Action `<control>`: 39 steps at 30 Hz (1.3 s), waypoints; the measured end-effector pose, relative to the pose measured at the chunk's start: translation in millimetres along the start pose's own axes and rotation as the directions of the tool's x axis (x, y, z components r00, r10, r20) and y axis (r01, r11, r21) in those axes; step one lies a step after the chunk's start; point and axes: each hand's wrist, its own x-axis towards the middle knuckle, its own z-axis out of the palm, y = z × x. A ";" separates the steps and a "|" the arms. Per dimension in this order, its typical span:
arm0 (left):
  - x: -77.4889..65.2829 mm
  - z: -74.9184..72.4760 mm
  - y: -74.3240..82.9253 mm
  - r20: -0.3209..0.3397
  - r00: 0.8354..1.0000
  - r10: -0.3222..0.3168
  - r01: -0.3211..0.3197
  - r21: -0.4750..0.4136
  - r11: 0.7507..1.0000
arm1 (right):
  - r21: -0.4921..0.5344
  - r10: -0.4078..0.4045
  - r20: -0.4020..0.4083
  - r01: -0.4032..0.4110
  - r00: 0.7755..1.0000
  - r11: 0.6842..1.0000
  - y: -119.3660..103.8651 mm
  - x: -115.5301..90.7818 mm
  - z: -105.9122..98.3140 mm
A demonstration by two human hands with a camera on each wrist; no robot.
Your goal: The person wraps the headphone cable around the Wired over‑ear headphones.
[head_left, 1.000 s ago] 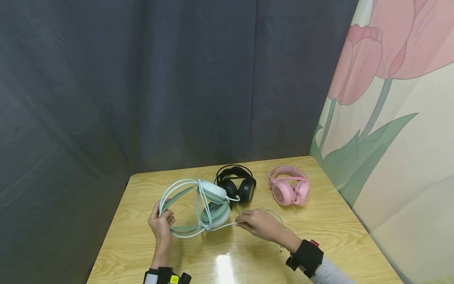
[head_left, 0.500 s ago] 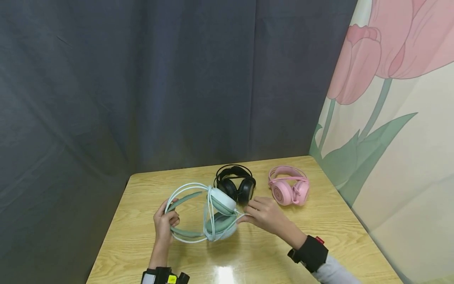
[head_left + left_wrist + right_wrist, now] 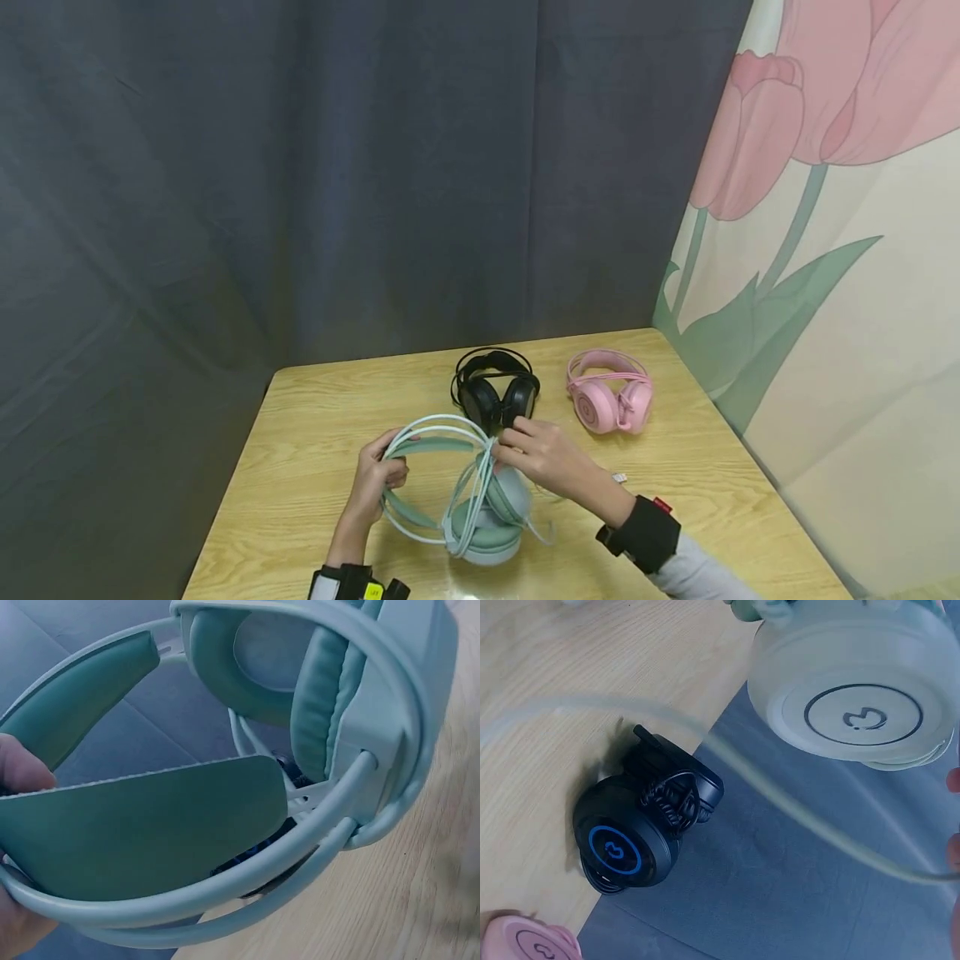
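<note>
A mint-green and white pair of headphones [image 3: 491, 542] is held up over the near part of the table, ear cups to the right. My left hand [image 3: 375, 479] grips its headband at the left, with the thumb against the green padding [image 3: 142, 832] in the left wrist view. White cable is looped around the ear cups. At the upper side of the cups, my right hand [image 3: 551, 457] pinches the loose cable [image 3: 810, 817], which runs to the fingers in the right wrist view. A pale plug [image 3: 619, 477] shows just behind the right forearm.
Black headphones [image 3: 480, 402] rest on the wooden table [image 3: 322, 400] just behind the green pair. Pink headphones [image 3: 597, 408] lie to their right, with cable wrapped across them. A dark curtain [image 3: 412, 183] hangs behind the table, and a tulip-patterned wall covering [image 3: 847, 333] borders the right.
The left hand has brought the green headphones right and nearer, tilting the cups downward. The right hand first moved left, pulling the cable toward the cups, and is now at their upper side.
</note>
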 end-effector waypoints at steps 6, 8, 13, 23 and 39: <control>-1.3 -2.1 -3.0 0.114 0.993 0.038 -0.037 -0.006 0.999 | 0.035 0.035 0.010 -0.035 0.999 0.999 0.7 1.5 -2.4; -1.5 -2.6 -4.0 0.152 0.987 0.055 -0.052 -0.022 0.998 | 0.057 0.046 0.035 -0.048 0.998 0.997 -0.4 1.8 -3.1; -1.8 -5.7 -8.9 0.196 0.978 0.074 -0.061 -0.070 0.996 | 0.119 0.064 0.099 -0.076 0.993 0.990 -2.6 1.1 -2.0; -1.5 -11.8 -17.0 0.282 0.946 0.162 -0.114 -0.179 0.977 | 0.268 0.266 0.065 -0.274 0.962 0.924 4.3 -12.2 2.4; -3.0 -12.6 -9.3 0.324 0.905 0.276 -0.071 -0.524 0.849 | 0.410 0.325 0.069 -0.324 0.943 0.853 1.6 -18.2 2.1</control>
